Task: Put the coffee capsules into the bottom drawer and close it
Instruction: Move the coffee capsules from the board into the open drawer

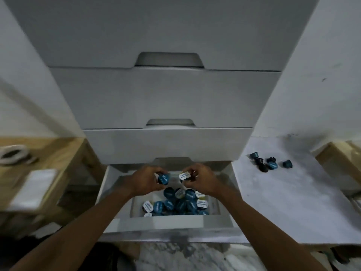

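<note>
The bottom drawer (168,224) of a white drawer unit stands pulled out below me. Inside it lies a pile of coffee capsules (176,202), most with blue lids and a few with white lids. My left hand (145,179) hovers over the back of the drawer, closed on a blue-lidded capsule (163,179). Just to its right, my right hand (201,180) grips a white-lidded capsule (185,176). Several more dark capsules (266,163) lie loose on the white surface to the right of the unit.
Three upper drawers (168,98) with recessed handles are shut above the open one. A wooden table (48,159) with a white cable coil (13,153) and a white box (35,188) stands on the left. A cardboard box (343,159) sits at the far right.
</note>
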